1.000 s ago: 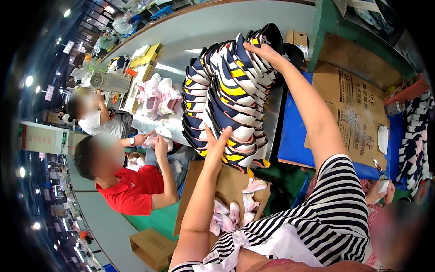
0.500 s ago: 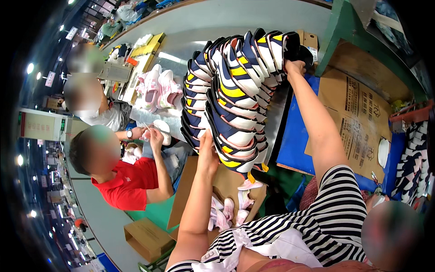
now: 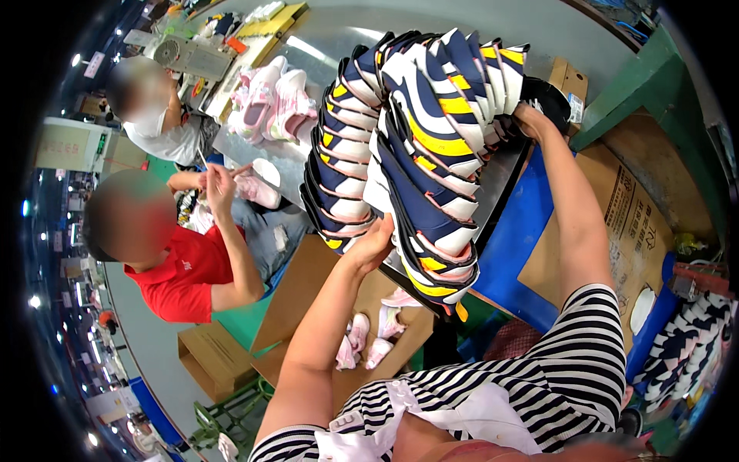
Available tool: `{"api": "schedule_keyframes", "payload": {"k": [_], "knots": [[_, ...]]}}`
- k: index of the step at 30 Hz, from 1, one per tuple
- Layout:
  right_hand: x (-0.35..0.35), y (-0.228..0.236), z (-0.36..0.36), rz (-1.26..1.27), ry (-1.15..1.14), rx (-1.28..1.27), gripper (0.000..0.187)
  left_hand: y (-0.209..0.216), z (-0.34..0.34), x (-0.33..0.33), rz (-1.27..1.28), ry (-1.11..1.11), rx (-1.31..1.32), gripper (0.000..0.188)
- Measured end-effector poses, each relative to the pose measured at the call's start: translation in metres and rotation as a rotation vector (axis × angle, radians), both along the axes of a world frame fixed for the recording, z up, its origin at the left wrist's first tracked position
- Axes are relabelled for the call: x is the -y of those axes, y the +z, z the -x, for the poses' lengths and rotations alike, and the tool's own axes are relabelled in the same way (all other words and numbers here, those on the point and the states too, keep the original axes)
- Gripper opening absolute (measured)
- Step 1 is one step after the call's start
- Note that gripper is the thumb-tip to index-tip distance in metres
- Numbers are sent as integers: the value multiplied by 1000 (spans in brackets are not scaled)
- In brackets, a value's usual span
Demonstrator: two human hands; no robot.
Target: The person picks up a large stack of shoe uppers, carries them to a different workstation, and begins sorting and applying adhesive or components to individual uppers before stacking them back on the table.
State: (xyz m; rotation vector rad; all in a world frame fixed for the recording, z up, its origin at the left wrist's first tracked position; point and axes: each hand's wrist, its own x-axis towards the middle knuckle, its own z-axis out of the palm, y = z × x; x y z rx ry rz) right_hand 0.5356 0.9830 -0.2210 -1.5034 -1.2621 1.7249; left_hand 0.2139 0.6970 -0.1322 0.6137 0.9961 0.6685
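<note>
A long, curved stack of nested shoe uppers, navy, white and yellow with black and pink linings, arches in front of me above the metal table. My left hand grips its near end from the left, with the fingertips partly hidden among the uppers. At the far right end, my right hand holds the stack; its fingers are mostly out of sight behind the last uppers. Beside that hand shows a round black thing I cannot make out.
Pink-and-white shoes stand on the metal table. Below, a cardboard box holds more of them. A co-worker in red sits at left, handling a shoe. Flattened cardboard covers a blue surface beside a green frame.
The view has turned somewhat. Both hands keep their hold, and the stack appears shifted slightly right, its near end twisted. The co-worker's hand has risen.
</note>
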Motion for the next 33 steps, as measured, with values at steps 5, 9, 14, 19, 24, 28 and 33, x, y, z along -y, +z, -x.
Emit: {"api": "schedule_keyframes", "payload": {"k": [5, 9, 14, 19, 24, 28, 33], "knots": [[-5, -56, -36, 237, -191, -121, 31, -43, -24, -2, -184, 112, -27, 89], [35, -41, -16, 176, -98, -281, 47, -36, -39, 15, -215, 312, -21, 98], [102, -6, -4, 241, -133, -416, 49, -9, -37, 48, -109, 407, 37, 85], [181, 37, 18, 133, -115, -480, 49, 62, -8, 78, -327, 310, 35, 88], [267, 112, 73, 44, -36, -514, 49, 138, 40, 162, -523, 261, 202, 105], [351, 190, 142, 13, 106, -575, 49, 203, 70, 273, -593, 387, 225, 94], [501, 280, 206, 17, 264, -627, 50, 286, 112, 467, -652, 587, 150, 79]]}}
